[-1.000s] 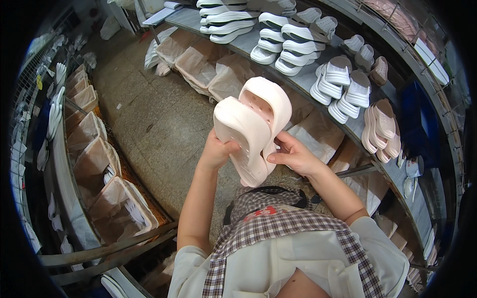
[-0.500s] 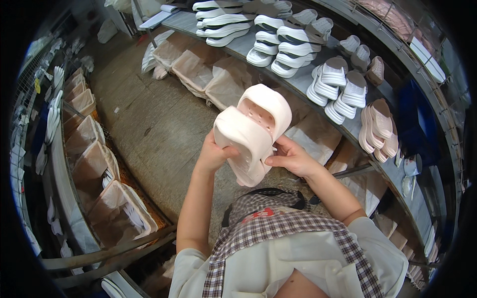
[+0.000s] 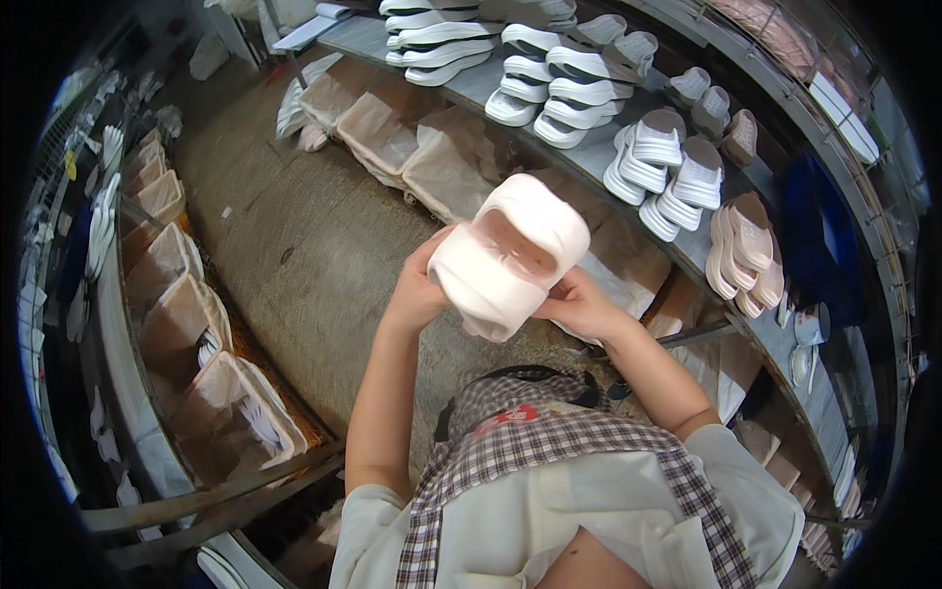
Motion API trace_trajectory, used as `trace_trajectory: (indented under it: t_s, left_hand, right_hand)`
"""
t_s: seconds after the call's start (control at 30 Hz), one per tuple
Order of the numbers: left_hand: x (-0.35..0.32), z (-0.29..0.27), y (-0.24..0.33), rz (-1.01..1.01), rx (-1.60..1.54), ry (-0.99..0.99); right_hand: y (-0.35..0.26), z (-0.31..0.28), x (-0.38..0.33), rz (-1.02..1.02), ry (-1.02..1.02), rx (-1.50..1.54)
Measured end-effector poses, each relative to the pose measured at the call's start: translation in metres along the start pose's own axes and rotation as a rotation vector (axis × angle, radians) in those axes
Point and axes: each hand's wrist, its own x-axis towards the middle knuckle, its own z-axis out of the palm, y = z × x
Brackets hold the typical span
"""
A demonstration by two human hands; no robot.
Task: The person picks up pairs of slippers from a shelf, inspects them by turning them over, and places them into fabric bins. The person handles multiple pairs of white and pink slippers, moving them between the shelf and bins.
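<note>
A pair of pale pink slip-on clogs (image 3: 500, 299) is held up in front of me, the two nested against each other over the floor. My left hand (image 3: 424, 283) grips the left side of the pair, its fingers largely behind the shoes. On the right, my right hand (image 3: 581, 302) holds the other side, thumb and fingers partly hidden behind the clog. The rounded upper of the far clog (image 3: 548, 221) faces up, and its opening shows between the two.
A metal shelf (image 3: 628, 187) on the right carries stacked white clogs (image 3: 579, 93) and a small pile of pink clogs (image 3: 744, 255). A cup (image 3: 811, 324) stands there too. Lined bins (image 3: 378, 133) sit under it; more lined bins (image 3: 235, 412) run along the left, beside a metal rail (image 3: 206, 506).
The pair has been tilted and turned in my hands, so the near clog's opening is no longer seen and its upper shows instead. Both hands still hold it.
</note>
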Motion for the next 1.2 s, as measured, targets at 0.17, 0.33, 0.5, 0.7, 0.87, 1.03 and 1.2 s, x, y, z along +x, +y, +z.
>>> trace_trajectory:
  t_s: [0.17,0.33,0.5,0.7,0.87,1.03,1.2]
  left_hand:
    - [0.000,0.001,0.002,-0.011,0.014,0.001]
    - [0.000,0.001,0.003,-0.001,-0.012,-0.009]
    - [0.003,0.000,0.003,-0.022,0.002,-0.061]
    - [0.007,0.029,0.003,-0.192,-0.474,0.235]
    - [-0.003,0.038,0.019,-0.210,-0.614,0.147]
    - [-0.006,0.041,0.019,-0.036,-0.496,0.154]
    - [-0.010,0.039,0.008,-0.044,-0.552,0.103]
  right_hand:
    - [0.008,-0.003,0.000,-0.053,0.008,-0.029]
    - [0.010,-0.007,0.001,-0.051,-0.009,-0.048]
    - [0.008,-0.002,0.002,-0.041,0.011,-0.028]
    - [-0.014,-0.005,0.024,-0.518,0.225,-0.744]
    - [-0.028,-0.007,0.020,-0.362,0.146,-0.307]
    - [-0.017,0.010,0.003,-0.038,0.193,0.090]
    - [-0.012,0.022,-0.002,-0.082,0.242,0.018]
